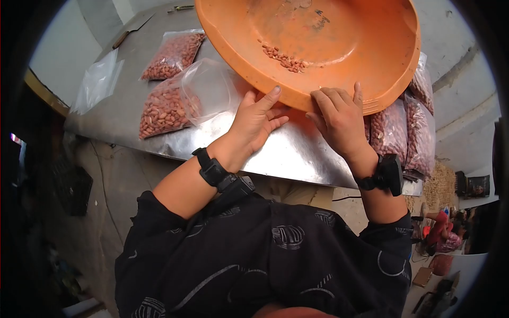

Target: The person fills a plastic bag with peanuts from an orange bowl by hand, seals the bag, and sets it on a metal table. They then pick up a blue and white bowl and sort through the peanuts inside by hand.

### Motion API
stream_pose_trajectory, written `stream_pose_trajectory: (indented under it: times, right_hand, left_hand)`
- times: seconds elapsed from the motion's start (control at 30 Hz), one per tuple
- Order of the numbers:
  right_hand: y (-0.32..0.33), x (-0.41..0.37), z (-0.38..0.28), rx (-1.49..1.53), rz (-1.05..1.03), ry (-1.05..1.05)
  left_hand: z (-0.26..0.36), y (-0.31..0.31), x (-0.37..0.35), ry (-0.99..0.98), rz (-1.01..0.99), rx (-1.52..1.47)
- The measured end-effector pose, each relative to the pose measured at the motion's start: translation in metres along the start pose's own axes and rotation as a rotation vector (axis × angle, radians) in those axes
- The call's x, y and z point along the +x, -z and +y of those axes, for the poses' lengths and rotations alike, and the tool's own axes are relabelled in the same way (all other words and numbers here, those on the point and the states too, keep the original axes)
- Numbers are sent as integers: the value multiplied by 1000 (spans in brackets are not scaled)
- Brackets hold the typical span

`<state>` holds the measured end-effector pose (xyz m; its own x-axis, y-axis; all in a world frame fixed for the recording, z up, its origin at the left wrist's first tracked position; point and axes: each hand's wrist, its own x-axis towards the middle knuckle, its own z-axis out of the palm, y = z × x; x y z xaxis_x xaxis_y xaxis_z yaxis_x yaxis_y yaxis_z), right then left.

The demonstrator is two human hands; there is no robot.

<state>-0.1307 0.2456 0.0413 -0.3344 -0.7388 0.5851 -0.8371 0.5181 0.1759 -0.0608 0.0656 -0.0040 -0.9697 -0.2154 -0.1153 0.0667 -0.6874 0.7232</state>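
Note:
A large orange plastic basin is tilted above the metal table, with a small heap of peanuts inside. My right hand grips its near rim, fingers bent over the edge. Just left of it, my left hand has its fingers apart, the thumb at the rim and the others below it. Beside that hand lies an open plastic bag of peanuts, its clear mouth spread toward the basin. Behind it is another filled bag.
Several filled peanut bags are stacked at the table's right end. Flat clear bags lie on the left of the metal table, near a knife. A person in red is in the background at lower right.

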Motion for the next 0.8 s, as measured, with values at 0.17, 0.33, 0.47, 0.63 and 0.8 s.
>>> stream_pose_trajectory:
  times: [0.17,0.33,0.47,0.63,0.8]
  right_hand:
    - [-7,-8,-5,-40,-52,50]
    - [-4,-11,-8,-27,-130,102]
    - [0,-8,-6,2,-204,137]
    - [-4,-10,-2,74,-222,176]
    - [-6,-10,-6,157,-220,144]
  left_hand:
    - [2,1,13,5,45,48]
    - [-2,9,14,63,97,65]
    - [-1,5,-5,99,122,-4]
    - [12,28,-33,198,19,83]
    - [22,47,-52,258,-124,632]
